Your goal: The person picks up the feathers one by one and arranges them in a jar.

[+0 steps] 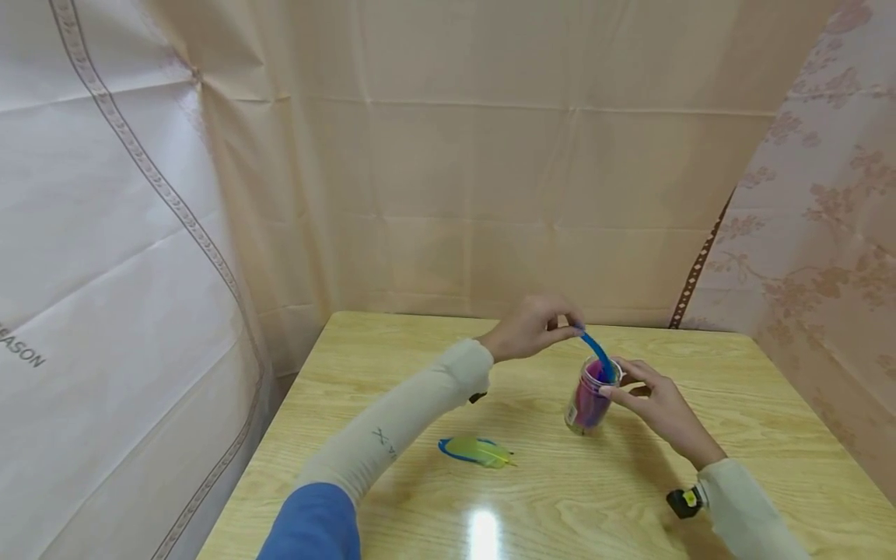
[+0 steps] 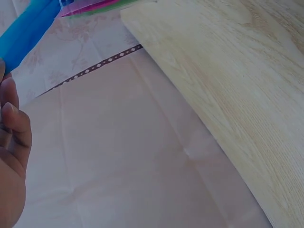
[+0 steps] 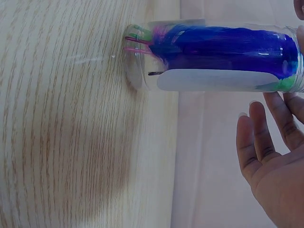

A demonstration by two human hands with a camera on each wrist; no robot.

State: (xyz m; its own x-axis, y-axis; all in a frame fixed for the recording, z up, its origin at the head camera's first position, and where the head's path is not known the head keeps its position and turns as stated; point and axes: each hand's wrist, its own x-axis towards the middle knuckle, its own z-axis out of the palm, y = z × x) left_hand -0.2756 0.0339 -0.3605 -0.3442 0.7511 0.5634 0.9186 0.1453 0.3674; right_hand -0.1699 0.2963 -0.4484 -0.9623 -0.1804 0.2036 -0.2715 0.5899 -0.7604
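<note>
A clear glass jar (image 1: 585, 404) packed with purple, pink and blue feathers (image 3: 228, 50) stands tilted a little on the table. My left hand (image 1: 535, 327) pinches the upper end of a blue feather (image 1: 595, 347), whose lower part dips into the jar's mouth. In the left wrist view the same blue feather (image 2: 26, 35) runs up from the fingertips toward the jar. My right hand (image 1: 654, 404) grips the jar's rim between thumb and fingers. From the right wrist, a pale label (image 3: 218, 80) shows on the glass.
Yellow-green and blue feathers (image 1: 479, 451) lie together on the wooden table (image 1: 546, 513), left of the jar and near my left forearm. Behind the table's far edge hangs a beige cloth (image 1: 448, 171); more patterned cloth (image 1: 840, 233) hangs on the right.
</note>
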